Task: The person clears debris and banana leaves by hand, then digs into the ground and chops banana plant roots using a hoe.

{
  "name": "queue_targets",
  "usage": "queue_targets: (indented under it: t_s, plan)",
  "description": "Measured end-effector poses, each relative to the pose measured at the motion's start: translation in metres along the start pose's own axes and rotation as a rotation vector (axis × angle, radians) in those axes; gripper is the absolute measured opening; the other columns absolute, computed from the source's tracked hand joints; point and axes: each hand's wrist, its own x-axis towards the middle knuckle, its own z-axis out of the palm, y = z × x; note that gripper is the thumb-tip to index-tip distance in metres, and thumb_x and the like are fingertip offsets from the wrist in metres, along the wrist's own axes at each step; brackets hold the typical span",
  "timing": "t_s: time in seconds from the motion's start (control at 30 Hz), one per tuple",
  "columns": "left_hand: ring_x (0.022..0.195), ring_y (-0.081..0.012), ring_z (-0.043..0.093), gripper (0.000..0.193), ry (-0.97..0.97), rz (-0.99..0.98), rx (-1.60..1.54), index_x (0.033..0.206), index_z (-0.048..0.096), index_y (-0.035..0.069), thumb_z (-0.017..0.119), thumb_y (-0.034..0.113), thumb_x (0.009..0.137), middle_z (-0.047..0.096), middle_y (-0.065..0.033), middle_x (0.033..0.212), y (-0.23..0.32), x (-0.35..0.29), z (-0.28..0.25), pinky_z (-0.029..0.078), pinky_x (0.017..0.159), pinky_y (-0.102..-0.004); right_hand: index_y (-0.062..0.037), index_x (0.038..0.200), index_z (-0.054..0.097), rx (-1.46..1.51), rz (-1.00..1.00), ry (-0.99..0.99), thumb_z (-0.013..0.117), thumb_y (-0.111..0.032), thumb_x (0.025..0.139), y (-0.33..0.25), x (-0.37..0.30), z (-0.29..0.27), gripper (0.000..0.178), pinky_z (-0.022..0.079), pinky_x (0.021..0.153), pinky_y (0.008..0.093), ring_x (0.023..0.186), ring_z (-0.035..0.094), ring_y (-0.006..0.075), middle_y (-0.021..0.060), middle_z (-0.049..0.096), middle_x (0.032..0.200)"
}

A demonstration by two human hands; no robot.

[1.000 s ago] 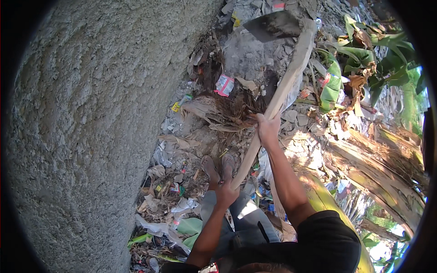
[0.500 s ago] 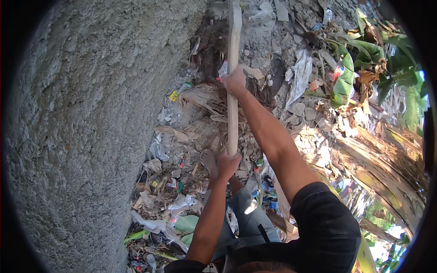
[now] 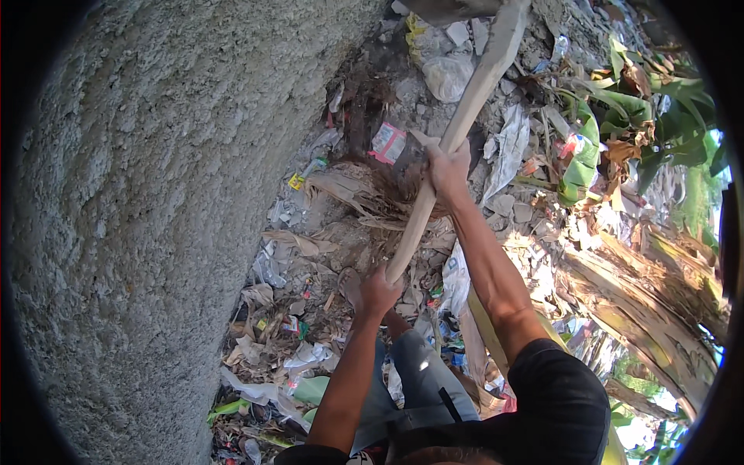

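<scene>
Both my hands grip the pale wooden handle [image 3: 482,87] of a hoe, which slants up to the right. My left hand [image 3: 377,293] is closed round its near end, in front of my legs. Farther up the shaft, my right hand [image 3: 449,172] wraps round it. At the top edge of the view a dark metal blade [image 3: 453,9] sticks out leftward from the handle's far end, partly cut off. Below the handle lie dry fibrous plant remains [image 3: 349,186], a pink-and-white packet [image 3: 387,143] and a clear plastic bag [image 3: 447,79].
A rough grey wall [image 3: 155,209] fills the left side. Litter, rubble and dry leaves cover the ground around my feet. Green banana leaves [image 3: 583,159] and a thick fallen-looking plant trunk [image 3: 635,298] stand close on the right.
The handle has swung from nearly upright to a rightward slant, and its blade has come into view. My right hand has moved right and slightly nearer; the packet and plastic bag now show more fully.
</scene>
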Motion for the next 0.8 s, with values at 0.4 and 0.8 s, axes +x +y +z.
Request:
queue_targets:
  t_s: [0.4, 0.8]
  plan:
    - [0.084, -0.0343, 0.065, 0.038, -0.307, -0.03, -0.282, 0.101, 0.063, 0.002, 0.065, 0.02, 0.068, 0.065, -0.0231, 0.089, -0.009, 0.078, 0.024, 0.051, 0.072, -0.04, 0.0077, 0.113, 0.035, -0.605, -0.269, 0.185, 0.067, -0.015, 0.071, 0.063, 0.059, 0.026, 0.058, 0.047, 0.083, 0.0439, 0.088, 0.06, 0.0421, 0.0284, 0.059, 0.091]
    - [0.082, -0.04, 0.063, 0.034, -0.157, -0.307, -0.225, 0.09, 0.061, 0.0, 0.068, 0.025, 0.068, 0.065, -0.0218, 0.083, -0.005, -0.013, 0.008, 0.05, 0.074, -0.0444, 0.0022, 0.104, 0.049, -0.545, 0.131, -0.04, 0.068, -0.026, 0.072, 0.122, 0.017, 0.043, 0.047, 0.047, 0.084, 0.0435, 0.097, 0.06, 0.0401, 0.0266, 0.061, 0.099]
